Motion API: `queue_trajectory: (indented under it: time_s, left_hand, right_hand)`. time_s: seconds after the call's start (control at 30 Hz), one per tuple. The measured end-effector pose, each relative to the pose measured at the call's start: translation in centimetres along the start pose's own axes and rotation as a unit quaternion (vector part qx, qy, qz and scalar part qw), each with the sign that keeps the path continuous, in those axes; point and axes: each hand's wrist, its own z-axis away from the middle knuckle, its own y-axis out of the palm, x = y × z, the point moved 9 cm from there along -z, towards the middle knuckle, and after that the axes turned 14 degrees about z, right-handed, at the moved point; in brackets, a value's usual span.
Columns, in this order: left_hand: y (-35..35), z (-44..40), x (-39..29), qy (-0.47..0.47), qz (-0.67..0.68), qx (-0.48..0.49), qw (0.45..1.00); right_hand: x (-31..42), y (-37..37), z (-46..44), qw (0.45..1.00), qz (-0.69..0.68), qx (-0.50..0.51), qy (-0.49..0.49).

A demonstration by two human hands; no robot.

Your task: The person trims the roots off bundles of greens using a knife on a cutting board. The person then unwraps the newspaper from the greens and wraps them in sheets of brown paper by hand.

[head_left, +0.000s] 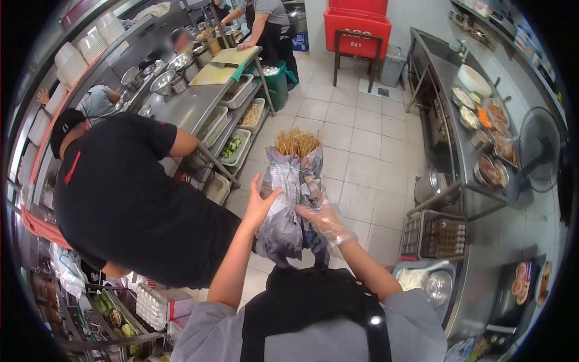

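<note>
A bundle of dry straw-like stalks (297, 143) stands upright in front of the body, wrapped in crumpled grey printed paper (284, 208), with a thin string around its upper part. My left hand (259, 204) is bare, at the wrapping's left side, with thumb and fingers spread. My right hand (325, 218), in a clear plastic glove, grips the right side of the wrapping. Its fingertips are partly hidden by the paper.
A person in black (132, 193) bends close on the left beside a steel counter (181, 108). Another person (271, 30) stands at its far end. A right-hand counter (443, 78) holds food trays and a fan (541, 148). A red bin (357, 33) stands ahead.
</note>
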Motion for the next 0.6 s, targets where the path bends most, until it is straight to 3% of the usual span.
queue_trajectory:
  time_s: [0.07,0.2,0.23,0.27,0.33,0.37,0.47,0.53,0.6]
  left_hand:
    - [-1.9,-3.0,1.2,-0.059,0.071,-0.066,0.994]
    - [-5.6,-10.2,6.0,-0.132,0.061,-0.086,0.986]
    - [-4.9,-12.1,4.9,-0.109,0.081,-0.018,0.991]
    - [-5.8,-13.8,5.9,-0.112,0.085,-0.022,0.990]
    - [-6.4,-19.0,5.9,-0.064,0.021,-0.023,0.997]
    - [-6.5,-21.9,6.1,-0.072,-0.032,-0.015,0.997]
    - [-8.0,-31.5,8.6,-0.026,-0.065,0.001,0.998]
    - [-8.8,-37.1,6.8,-0.023,-0.017,-0.023,0.999]
    - [-8.9,-42.8,7.2,-0.074,0.166,-0.007,0.983]
  right_hand:
    - [-0.7,1.3,-5.0,0.995,-0.094,0.023,0.003]
    - [-1.5,3.6,-15.8,0.996,-0.041,0.049,-0.060]
    - [-1.2,4.5,-18.0,0.990,-0.106,0.079,-0.044]
    - [-1.9,5.7,-20.3,0.990,-0.103,0.082,-0.040]
    - [-1.4,6.0,-25.8,0.995,0.023,0.087,-0.030]
    - [-0.2,5.5,-27.9,0.987,0.076,0.119,-0.074]
    - [-0.8,5.6,-35.6,0.986,0.064,0.115,-0.107]
    - [2.4,4.4,-40.1,0.977,0.139,0.099,-0.130]
    - [5.8,2.6,-44.6,0.963,0.208,0.086,-0.151]
